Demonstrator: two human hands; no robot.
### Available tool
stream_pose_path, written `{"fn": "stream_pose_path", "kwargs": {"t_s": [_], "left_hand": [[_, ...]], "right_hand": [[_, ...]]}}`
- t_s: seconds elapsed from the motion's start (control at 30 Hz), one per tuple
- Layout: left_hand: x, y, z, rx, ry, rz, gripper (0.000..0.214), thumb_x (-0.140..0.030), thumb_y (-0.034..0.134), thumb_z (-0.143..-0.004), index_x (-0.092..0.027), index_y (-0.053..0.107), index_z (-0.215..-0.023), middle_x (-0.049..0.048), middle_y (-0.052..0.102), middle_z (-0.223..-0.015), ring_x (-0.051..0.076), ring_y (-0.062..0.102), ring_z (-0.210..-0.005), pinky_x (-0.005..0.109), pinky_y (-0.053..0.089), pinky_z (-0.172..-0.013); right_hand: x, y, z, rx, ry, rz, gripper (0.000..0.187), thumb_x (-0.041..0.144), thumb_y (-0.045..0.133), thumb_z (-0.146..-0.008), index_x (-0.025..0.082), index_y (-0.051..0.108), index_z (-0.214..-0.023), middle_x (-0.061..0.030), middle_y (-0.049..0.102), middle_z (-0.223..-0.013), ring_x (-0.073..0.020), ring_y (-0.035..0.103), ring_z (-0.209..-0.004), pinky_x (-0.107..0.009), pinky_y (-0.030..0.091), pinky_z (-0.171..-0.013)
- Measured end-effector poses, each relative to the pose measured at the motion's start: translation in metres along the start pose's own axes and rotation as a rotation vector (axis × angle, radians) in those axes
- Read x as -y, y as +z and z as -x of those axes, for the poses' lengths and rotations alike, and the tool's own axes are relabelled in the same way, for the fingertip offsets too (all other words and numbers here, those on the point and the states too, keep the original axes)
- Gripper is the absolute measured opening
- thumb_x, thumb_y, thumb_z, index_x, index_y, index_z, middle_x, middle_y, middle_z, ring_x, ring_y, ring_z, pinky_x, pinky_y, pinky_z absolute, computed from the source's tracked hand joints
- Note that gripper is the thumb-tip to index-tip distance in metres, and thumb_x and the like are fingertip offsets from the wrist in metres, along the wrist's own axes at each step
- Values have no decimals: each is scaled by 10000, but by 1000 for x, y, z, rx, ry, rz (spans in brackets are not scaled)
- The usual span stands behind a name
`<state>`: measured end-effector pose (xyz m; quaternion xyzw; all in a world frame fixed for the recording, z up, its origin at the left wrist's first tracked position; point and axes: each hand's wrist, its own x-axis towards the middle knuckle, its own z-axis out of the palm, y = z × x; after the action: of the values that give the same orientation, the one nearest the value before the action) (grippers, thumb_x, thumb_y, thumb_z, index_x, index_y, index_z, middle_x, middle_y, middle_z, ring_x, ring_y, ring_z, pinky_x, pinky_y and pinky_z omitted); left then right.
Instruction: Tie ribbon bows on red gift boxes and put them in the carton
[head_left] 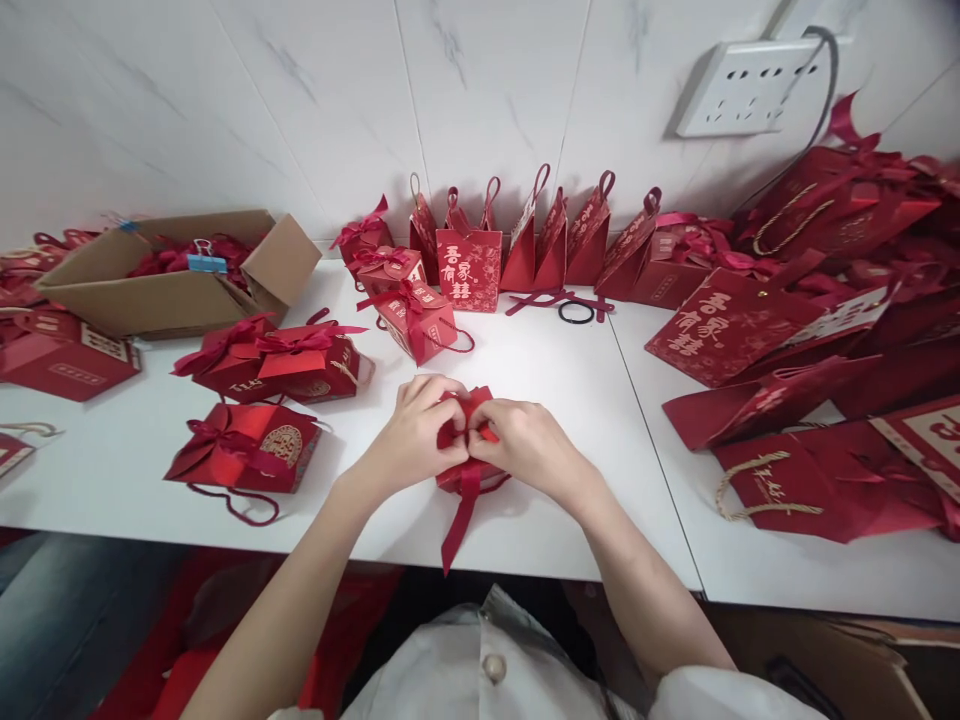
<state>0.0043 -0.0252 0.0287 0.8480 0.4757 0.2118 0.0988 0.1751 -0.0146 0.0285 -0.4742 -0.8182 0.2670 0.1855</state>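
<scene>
Shirt button (493, 667) aside, the left hand (411, 432) and right hand (531, 445) are meeting over a small red gift box (480, 478), fingers pinching narrow on its red ribbon (459, 520). That box is sitting on the white surface (525, 370) near its front edge. Bow-tied boxes (247, 450) are lying left of it, a black hair tie (576, 312) behind it, and flat red paper bags (727, 320) to its right.

The far wall (487, 90) is white tile with faint grey veins, evenly lit. A white socket strip (750, 88) sits on it at far right, with a grey cable (829, 60). The white table (540, 370) meets a second one (787, 575) on the right.
</scene>
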Motion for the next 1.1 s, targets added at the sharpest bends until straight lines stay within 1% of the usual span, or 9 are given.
{"fn": "stream_pose_path", "kwargs": {"t_s": [0.07, 0.17, 0.3, 0.43, 0.57, 0.63, 0.8, 0.93, 1.1], "left_hand": [[-1, -1, 2, 12, -22, -2, 103, -107, 560, -744, -197, 516, -721, 44, 586, -1023, 207, 497, -1022, 388, 384, -904], [-6, -2, 1, 27, -114, -88, 76, -138, 573, -761, -201, 531, -758, 43, 595, -1058, 219, 501, -1027, 393, 371, -866], [-13, 0, 0, 29, -191, -183, 30, -178, 567, -800, -204, 574, -786, 48, 609, -1068, 236, 503, -1002, 400, 362, -806], [-15, 3, 0, 22, -206, -137, 53, -147, 578, -771, -198, 577, -756, 38, 610, -1032, 228, 498, -981, 389, 372, -801], [-14, 3, 5, 3, -261, -64, 64, -128, 560, -750, -186, 574, -726, 45, 589, -999, 221, 478, -956, 401, 384, -849], [-12, 3, 9, 28, -250, 2, 60, -132, 557, -742, -183, 568, -712, 45, 573, -993, 222, 461, -968, 411, 381, -886], [-9, 0, 27, 92, -146, 203, 62, -136, 531, -733, -189, 557, -716, 47, 541, -1029, 224, 444, -1028, 411, 384, -922], [-10, -2, 40, 114, -97, 267, 83, -111, 540, -678, -192, 536, -698, 49, 541, -1052, 237, 447, -1067, 412, 372, -918], [-12, -9, 49, 115, -46, 218, 68, -145, 567, -687, -185, 523, -654, 48, 545, -1080, 238, 455, -1091, 422, 328, -955]], "right_hand": [[1, 2, -1, -5, -6, 35, 109, 159, 544, -814, 187, 626, -749, -9, 644, -731, -121, 511, -595, -241, 308, -562], [0, 4, -4, -14, -17, 71, 130, 155, 523, -831, 186, 629, -764, -16, 651, -754, -127, 522, -607, -247, 291, -551], [-5, 3, -4, -30, -29, 42, 125, 162, 527, -833, 193, 624, -760, -10, 658, -781, -124, 519, -616, -245, 300, -562], [-5, 1, -4, -6, -36, -3, 100, 143, 543, -816, 187, 600, -748, -1, 641, -764, -115, 497, -606, -235, 324, -581], [-3, 0, -2, 6, -38, -37, 84, 131, 556, -796, 187, 583, -739, 7, 622, -738, -107, 483, -595, -229, 339, -593], [-1, 0, 0, 24, -35, -56, 69, 133, 574, -778, 189, 582, -740, 18, 604, -709, -102, 469, -578, -223, 340, -585], [9, 4, 17, 93, -24, -40, 77, 124, 583, -750, 198, 591, -729, 53, 540, -620, -85, 403, -500, -214, 311, -526], [21, 14, 36, 21, -30, -21, 88, 134, 542, -788, 200, 597, -770, 47, 560, -627, -84, 409, -479, -212, 325, -507], [32, 22, 49, -7, -31, 15, 81, 152, 536, -818, 198, 590, -780, 41, 577, -626, -82, 418, -471, -211, 327, -495]]}}
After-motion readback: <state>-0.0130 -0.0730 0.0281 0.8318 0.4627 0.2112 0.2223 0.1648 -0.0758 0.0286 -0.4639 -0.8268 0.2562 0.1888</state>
